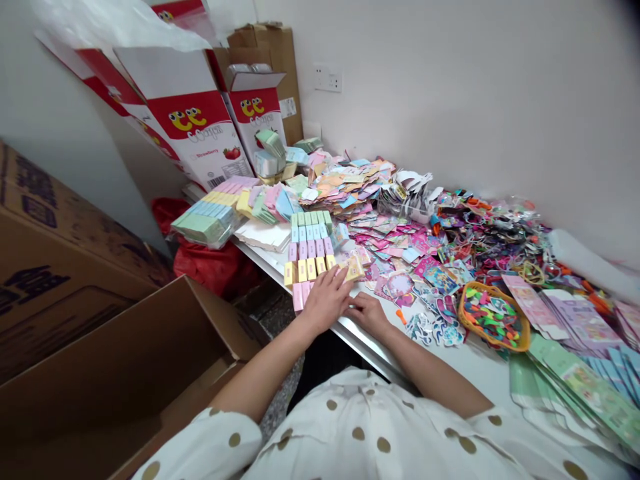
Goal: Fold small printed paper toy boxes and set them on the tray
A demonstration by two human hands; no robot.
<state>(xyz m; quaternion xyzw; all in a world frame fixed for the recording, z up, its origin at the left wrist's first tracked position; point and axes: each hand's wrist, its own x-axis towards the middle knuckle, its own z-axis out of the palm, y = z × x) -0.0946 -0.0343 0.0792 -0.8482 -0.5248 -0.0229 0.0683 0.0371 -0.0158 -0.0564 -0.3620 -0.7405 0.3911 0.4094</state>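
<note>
Your left hand (327, 297) is palm down at the near end of the small boxes (310, 250), fingers extended over the pink and yellow ones; can't tell if it grips anything. Your right hand (369, 313) is at the table edge just beside it, fingers curled; contents hidden, grip can't be told.

Boxes stand side by side in colour rows near the front edge of the white table (483, 367): green farthest, then blue, purple, yellow, pink nearest you. A yellow printed pack (355, 268) lies by your left fingertips, to the right of the rows.

Left of the rows: a clear-wrapped bundle (213, 207). Right: loose printed cards (395, 233), then a basket (524, 339) of bright small pieces. Open carton (215, 317) sits below the table, on your left.
</note>
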